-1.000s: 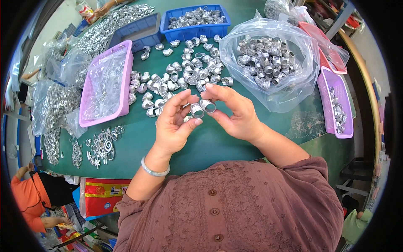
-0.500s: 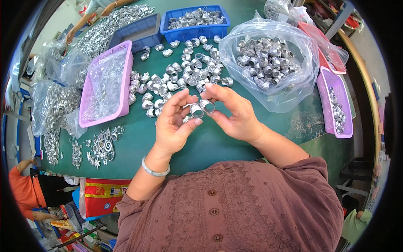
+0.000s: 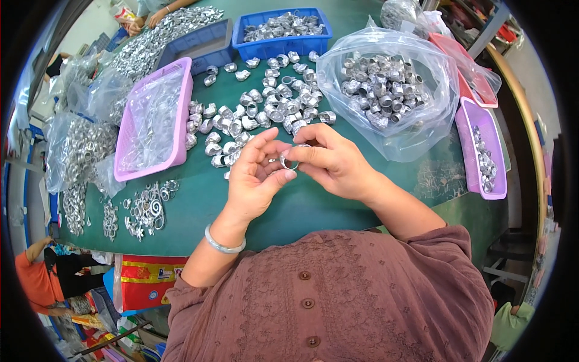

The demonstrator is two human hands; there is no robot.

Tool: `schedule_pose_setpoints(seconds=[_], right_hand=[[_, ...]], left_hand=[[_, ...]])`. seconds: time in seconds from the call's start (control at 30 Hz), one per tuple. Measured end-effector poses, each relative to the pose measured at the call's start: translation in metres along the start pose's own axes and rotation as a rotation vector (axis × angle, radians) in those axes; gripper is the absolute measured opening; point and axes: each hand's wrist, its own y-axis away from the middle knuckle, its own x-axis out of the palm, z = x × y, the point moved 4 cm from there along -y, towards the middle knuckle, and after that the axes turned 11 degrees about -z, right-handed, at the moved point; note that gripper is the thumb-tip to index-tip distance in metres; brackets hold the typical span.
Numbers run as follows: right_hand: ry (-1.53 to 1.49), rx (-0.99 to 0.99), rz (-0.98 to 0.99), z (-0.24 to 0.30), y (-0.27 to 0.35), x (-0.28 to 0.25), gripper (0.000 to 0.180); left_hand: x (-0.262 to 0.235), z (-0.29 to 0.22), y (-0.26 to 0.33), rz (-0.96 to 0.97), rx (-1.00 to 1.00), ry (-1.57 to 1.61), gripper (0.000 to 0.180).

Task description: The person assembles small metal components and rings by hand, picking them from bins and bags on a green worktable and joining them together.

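Note:
In front of my chest, over the green tabletop, my hands meet at a pair of silver rings. My left hand (image 3: 254, 174) pinches one silver ring (image 3: 291, 166) between thumb and fingers, its round opening turned toward me. My right hand (image 3: 338, 160) is closed with its fingertips against that ring. A bit of a second ring (image 3: 303, 145) shows at the right fingers, mostly hidden behind them. Just beyond my hands lies a loose heap of similar silver rings (image 3: 280, 108). A clear plastic bag (image 3: 443, 114) holding many more rings stands open to the right.
A pink basket (image 3: 185, 102) with clear plastic stands at left, near small metal ornaments (image 3: 145, 208). Farther back are a blue bin (image 3: 283, 47) of metal pieces and a grey-blue tray (image 3: 196, 47). A lilac basket (image 3: 497, 163) sits at right. Other people work nearby.
The two rings, held side by side before, have come together. My right fingers have moved left and now cover most of the ring they held. The co-worker's arm at the far left has shifted.

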Motion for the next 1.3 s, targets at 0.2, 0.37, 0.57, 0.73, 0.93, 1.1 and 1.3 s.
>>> schedule_pose_setpoints(seconds=[0.2, 0.37, 0.57, 0.73, 0.93, 1.1, 1.3], right_hand=[[0.006, 0.112, 0.138, -0.002, 0.001, -0.008, 0.026], [0.265, 0.046, -0.026, -0.018, -0.014, -0.049, 0.017], [0.863, 0.163, -0.235, -0.055, -0.026, -0.124, 0.022], [0.782, 0.0, -0.126, -0.06, -0.042, -0.079, 0.026], [0.798, -0.215, 0.171, -0.074, -0.044, 0.009, 0.022], [0.867, -0.135, 0.304, -0.092, -0.046, 0.02, 0.026], [0.609, -0.026, 0.118, -0.082, -0.044, 0.004, 0.028]], left_hand=[[0.007, 0.012, 0.006, 0.012, -0.169, -0.075, 0.053], [0.001, 0.007, -0.003, -0.018, -0.144, -0.323, 0.042], [-0.048, -0.015, -0.033, -0.259, 0.217, -0.999, 0.029], [-0.034, -0.006, -0.06, -0.067, 0.37, -1.279, 0.037], [-0.01, 0.013, -0.086, 0.122, 0.416, -1.532, 0.044], [-0.009, 0.019, -0.094, 0.117, 0.51, -1.543, 0.037], [-0.016, 0.005, -0.083, 0.023, 0.376, -1.244, 0.029]])
